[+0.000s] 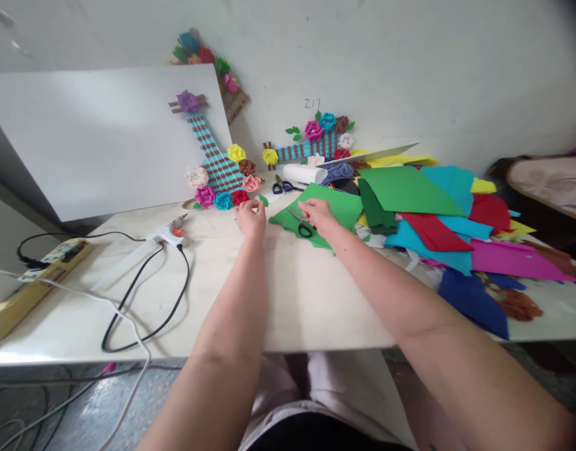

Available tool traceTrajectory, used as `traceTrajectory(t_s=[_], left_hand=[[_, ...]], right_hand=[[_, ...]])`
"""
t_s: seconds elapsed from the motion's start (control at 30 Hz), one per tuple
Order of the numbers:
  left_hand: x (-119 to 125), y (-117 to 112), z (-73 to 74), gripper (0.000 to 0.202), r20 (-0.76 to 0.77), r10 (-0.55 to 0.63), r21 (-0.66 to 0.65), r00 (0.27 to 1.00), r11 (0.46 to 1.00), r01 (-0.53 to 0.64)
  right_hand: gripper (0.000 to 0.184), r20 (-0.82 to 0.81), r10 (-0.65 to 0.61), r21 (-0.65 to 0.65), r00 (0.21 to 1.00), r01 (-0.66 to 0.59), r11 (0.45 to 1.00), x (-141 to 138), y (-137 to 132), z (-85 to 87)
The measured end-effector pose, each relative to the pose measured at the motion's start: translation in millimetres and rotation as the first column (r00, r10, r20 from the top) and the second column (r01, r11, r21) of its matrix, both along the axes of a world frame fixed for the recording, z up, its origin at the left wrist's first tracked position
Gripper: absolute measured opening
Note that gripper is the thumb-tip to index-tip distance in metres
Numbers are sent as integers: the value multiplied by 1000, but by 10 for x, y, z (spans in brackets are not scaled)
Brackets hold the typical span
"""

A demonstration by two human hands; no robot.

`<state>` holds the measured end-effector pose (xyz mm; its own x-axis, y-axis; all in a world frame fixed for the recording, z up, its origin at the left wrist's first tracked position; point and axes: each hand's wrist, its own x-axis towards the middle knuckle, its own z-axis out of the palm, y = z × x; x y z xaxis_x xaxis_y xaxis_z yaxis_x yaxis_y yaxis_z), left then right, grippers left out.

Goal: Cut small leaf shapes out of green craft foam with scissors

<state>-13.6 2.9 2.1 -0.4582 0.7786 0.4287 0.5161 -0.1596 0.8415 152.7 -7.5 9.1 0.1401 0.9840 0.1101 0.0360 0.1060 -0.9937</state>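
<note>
Left hand (251, 219): fingers curled together over the surface (288, 300), green leaf (263, 200) just beyond; cannot tell whether they grip anything. Right hand (317, 214): fingertips drawn together above green sheet (342, 203); any hold unclear. Black-handled scissors (305, 230) on sheet, right by this hand, contact hard to make out. White board (104, 138) and power strip (39, 285) both cut off at left.

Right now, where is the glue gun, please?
In the head view, the glue gun lies on the left part of the table, between the power strip and the left hand.
</note>
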Motion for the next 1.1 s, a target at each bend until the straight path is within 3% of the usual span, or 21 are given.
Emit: traceTrajectory(t_s=[0.17, 0.37, 0.53, 0.7, 0.87, 1.0, 1.1], left_hand=[[-112, -56, 7, 11, -77, 228, -190, 971, 952, -239], [-188, -1, -31, 10, -90, 304, -341, 948, 885, -316], [-278, 41, -74, 15, 57, 408, -287, 911, 881, -376], [-397, 102, -142, 24, 239, 361, -184, 902, 928, -322], [-485, 219, -207, 34, 354, 432, -164, 830, 902, -400], [-554, 284, -211, 30, 506, 365, -164, 782, 930, -328], [-567, 284, -189, 29, 568, 332, -169, 753, 942, -289]], right_hand=[[24, 279, -47, 128, 959, 11, 992, 21, 110, -125], [22, 508, -83, 179, 857, -11, 984, 86, 184, -181], [16, 689, -100, 153, 718, -8, 988, 142, 139, -114], [16, 767, -134, 164, 628, 10, 986, 161, 75, -37], [18, 821, -158, 180, 548, 14, 984, 132, 40, -38], [23, 858, -159, 197, 489, -27, 980, 72, -4, -82], [26, 898, -137, 207, 419, -126, 970, 26, -48, -104]])
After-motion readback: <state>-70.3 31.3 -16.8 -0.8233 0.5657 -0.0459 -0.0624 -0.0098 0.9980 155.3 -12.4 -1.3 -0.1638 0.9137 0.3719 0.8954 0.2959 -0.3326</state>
